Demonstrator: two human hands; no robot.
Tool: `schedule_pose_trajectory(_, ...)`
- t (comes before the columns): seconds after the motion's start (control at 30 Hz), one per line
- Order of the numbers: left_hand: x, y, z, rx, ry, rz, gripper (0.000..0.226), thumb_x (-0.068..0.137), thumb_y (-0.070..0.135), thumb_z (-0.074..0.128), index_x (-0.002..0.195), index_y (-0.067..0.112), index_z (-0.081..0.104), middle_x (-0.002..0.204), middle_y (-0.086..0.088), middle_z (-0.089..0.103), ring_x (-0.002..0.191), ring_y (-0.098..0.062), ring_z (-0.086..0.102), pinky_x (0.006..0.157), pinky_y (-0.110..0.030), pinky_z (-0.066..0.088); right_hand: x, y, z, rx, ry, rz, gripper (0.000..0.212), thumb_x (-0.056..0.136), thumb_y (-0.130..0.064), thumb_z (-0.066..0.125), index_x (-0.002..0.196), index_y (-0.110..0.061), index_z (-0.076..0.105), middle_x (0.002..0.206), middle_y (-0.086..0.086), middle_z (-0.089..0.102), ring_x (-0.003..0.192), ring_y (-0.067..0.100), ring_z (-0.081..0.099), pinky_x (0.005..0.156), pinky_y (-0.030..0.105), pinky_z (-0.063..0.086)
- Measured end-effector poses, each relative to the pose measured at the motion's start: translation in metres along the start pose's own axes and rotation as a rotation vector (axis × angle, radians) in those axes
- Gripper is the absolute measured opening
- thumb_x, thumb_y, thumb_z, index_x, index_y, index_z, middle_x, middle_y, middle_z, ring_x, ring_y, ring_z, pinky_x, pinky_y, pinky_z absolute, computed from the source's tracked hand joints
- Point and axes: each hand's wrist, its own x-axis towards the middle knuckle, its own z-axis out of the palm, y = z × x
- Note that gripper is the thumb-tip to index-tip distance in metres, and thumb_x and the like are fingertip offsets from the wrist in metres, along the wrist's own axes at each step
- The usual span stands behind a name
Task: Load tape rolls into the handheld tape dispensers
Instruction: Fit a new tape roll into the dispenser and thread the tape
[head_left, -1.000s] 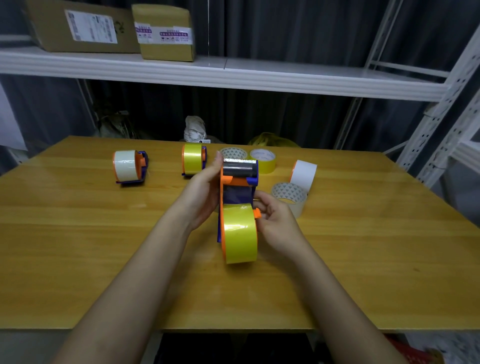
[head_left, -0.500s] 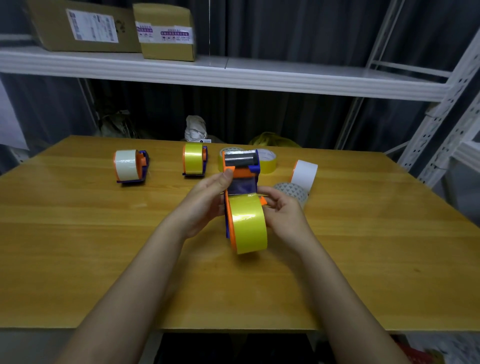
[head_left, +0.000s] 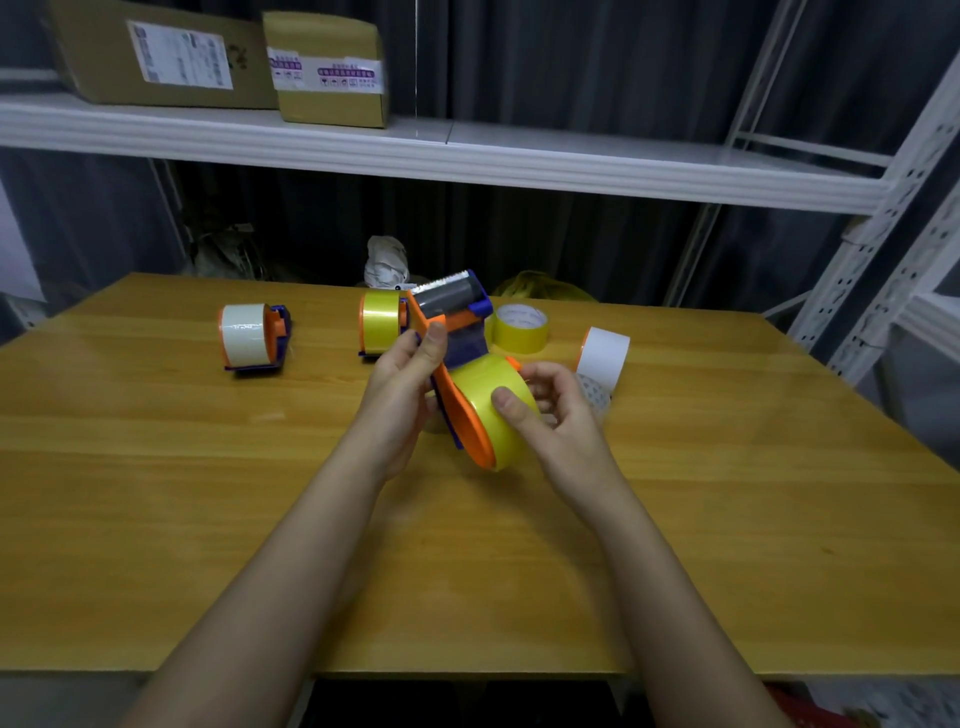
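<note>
Now that the dispenser (head_left: 451, 332) has tipped rightward, its yellow roll (head_left: 493, 410) sits under the right hand's (head_left: 558, 415) thumb, fingers curled behind; left hand (head_left: 402, 384) grips the frame. Roll seated; threading likely next.

no text can be read. the left box (head_left: 161, 54) on the shelf (head_left: 519, 161) bears a white shipping label (head_left: 179, 54) with small dark print, too blurred to make out. the right box (head_left: 327, 70) beside it carries a white strip (head_left: 327, 75) with purple characters and a row of small icons, also illegible. a small white tag (head_left: 402, 286) at the table's (head_left: 156, 467) far edge shows a dark mark, too small to tell.
</note>
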Motion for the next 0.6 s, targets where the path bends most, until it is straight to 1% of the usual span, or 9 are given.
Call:
schedule_pose_trajectory(0.07, 0.0, -0.0001, 0.0001, -0.022, 0.005, -0.002, 0.055, 0.085, 0.047, 0.049, 0.129, 0.014, 0.053, 0.122, -0.014, 0.064, 0.109, -0.034, 0.062, 0.079, -0.038, 0.055, 0.0012, -0.0025, 0.0018, -0.01, 0.002, 0.011, 0.053, 0.074, -0.05, 0.063, 0.119, -0.026, 0.05, 0.114, -0.007, 0.054, 0.101, 0.001, 0.053, 0.08, 0.009, 0.044)
schedule_pose_trajectory(0.13, -0.0001, 0.0001, 0.0004, -0.037, 0.012, 0.007, 0.056, 0.085, 0.046, 0.05, 0.13, 0.013, 0.052, 0.123, -0.015, 0.063, 0.109, -0.033, 0.062, 0.08, -0.039, 0.055, 0.0021, -0.0064, 0.0029, 0.0, -0.042, 0.042, 0.056, 0.074, -0.051, 0.057, 0.125, -0.032, 0.045, 0.119, -0.015, 0.051, 0.107, -0.005, 0.05, 0.08, 0.004, 0.042)
schedule_pose_trajectory(0.2, 0.0002, -0.0002, 0.0024, -0.046, 0.03, 0.027, 0.055, 0.086, 0.046, 0.053, 0.129, 0.013, 0.053, 0.123, -0.016, 0.063, 0.105, -0.03, 0.063, 0.077, -0.036, 0.056, 0.0029, -0.0065, 0.0043, 0.024, -0.076, 0.086, 0.04, 0.08, -0.051, 0.054, 0.117, -0.043, 0.044, 0.115, -0.024, 0.048, 0.104, -0.01, 0.049, 0.076, 0.001, 0.041)
schedule_pose_trajectory(0.23, 0.0005, -0.0002, 0.0039, -0.048, 0.044, 0.036, 0.055, 0.086, 0.047, 0.055, 0.128, 0.012, 0.054, 0.123, -0.016, 0.063, 0.104, -0.029, 0.063, 0.076, -0.033, 0.055, 0.0033, -0.0072, 0.0061, 0.037, -0.079, 0.112, 0.03, 0.084, -0.048, 0.054, 0.112, -0.046, 0.043, 0.114, -0.028, 0.047, 0.101, -0.014, 0.048, 0.074, -0.001, 0.04)
schedule_pose_trajectory(0.27, 0.0009, -0.0004, 0.0053, -0.049, 0.058, 0.042, 0.056, 0.084, 0.048, 0.057, 0.128, 0.013, 0.054, 0.123, -0.015, 0.063, 0.104, -0.028, 0.063, 0.076, -0.032, 0.054, 0.0039, -0.0057, 0.0075, 0.05, -0.077, 0.128, 0.026, 0.088, -0.045, 0.053, 0.112, -0.047, 0.042, 0.114, -0.03, 0.045, 0.099, -0.017, 0.045, 0.074, -0.003, 0.038)
schedule_pose_trajectory(0.4, 0.004, -0.0036, 0.0061, -0.061, 0.075, 0.037, 0.055, 0.083, 0.05, 0.058, 0.127, 0.017, 0.055, 0.121, -0.012, 0.064, 0.107, -0.027, 0.063, 0.081, -0.037, 0.052, 0.0042, -0.0011, 0.0096, 0.074, -0.058, 0.139, 0.039, 0.093, -0.041, 0.052, 0.128, -0.042, 0.035, 0.108, -0.034, 0.042, 0.09, -0.029, 0.04, 0.07, -0.007, 0.035)
schedule_pose_trajectory(0.5, 0.0057, -0.0059, 0.0038, -0.049, 0.034, 0.01, 0.056, 0.085, 0.051, 0.055, 0.13, 0.018, 0.053, 0.124, -0.012, 0.063, 0.107, -0.026, 0.063, 0.077, -0.033, 0.055, 0.0047, -0.002, 0.0076, 0.084, -0.079, 0.157, 0.045, 0.094, -0.034, 0.055, 0.134, -0.036, 0.036, 0.106, -0.034, 0.044, 0.078, -0.035, 0.045, 0.066, -0.005, 0.036)
schedule_pose_trajectory(0.53, 0.0059, -0.0068, 0.0028, -0.054, 0.02, 0.003, 0.056, 0.087, 0.051, 0.054, 0.131, 0.018, 0.052, 0.125, -0.012, 0.062, 0.107, -0.026, 0.063, 0.075, -0.032, 0.055, 0.005, -0.0022, 0.0065, 0.08, -0.099, 0.157, 0.048, 0.093, -0.034, 0.057, 0.136, -0.035, 0.037, 0.107, -0.033, 0.045, 0.08, -0.034, 0.046, 0.067, -0.004, 0.038)
schedule_pose_trajectory(0.6, 0.0073, -0.0078, 0.0006, -0.068, -0.002, -0.003, 0.056, 0.088, 0.048, 0.05, 0.133, 0.015, 0.05, 0.126, -0.012, 0.062, 0.111, -0.027, 0.061, 0.077, -0.03, 0.054, 0.0062, -0.0026, 0.0037, 0.066, -0.141, 0.148, 0.06, 0.087, -0.045, 0.064, 0.14, -0.034, 0.038, 0.118, -0.028, 0.049, 0.098, -0.025, 0.05, 0.076, 0.002, 0.041)
